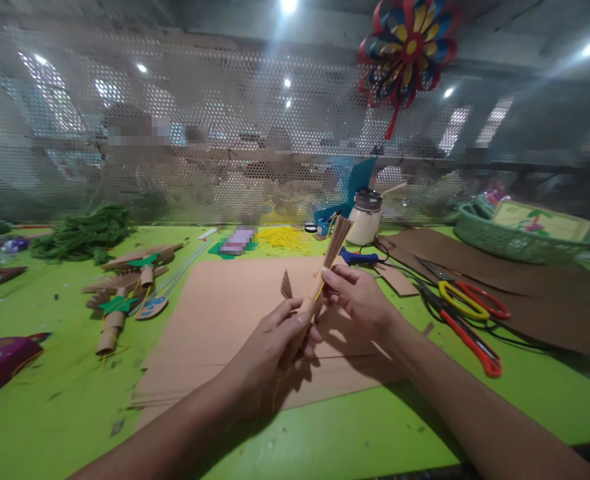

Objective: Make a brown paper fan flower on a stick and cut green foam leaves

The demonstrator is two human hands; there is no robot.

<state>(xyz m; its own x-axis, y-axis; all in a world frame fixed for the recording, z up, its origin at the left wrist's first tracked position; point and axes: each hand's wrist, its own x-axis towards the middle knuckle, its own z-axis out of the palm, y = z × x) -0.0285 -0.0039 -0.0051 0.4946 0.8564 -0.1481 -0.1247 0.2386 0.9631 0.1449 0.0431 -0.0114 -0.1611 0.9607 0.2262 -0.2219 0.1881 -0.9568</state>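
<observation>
Near the middle of the frame is a brown paper craft [316, 288]. It has a smooth rolled tube and lots of thin folds like a fan [339, 240]. The left hand [282, 331] curls closed around its low end. The right hand [357, 297] pinches it higher, and the folds poke out above both hands.

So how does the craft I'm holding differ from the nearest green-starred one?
The held craft is in the left hand and right hand; the starred craft lies on the table. The starred craft carries a green star; the held craft shows none. Both are brown, with pleats and a rolled tube.
</observation>
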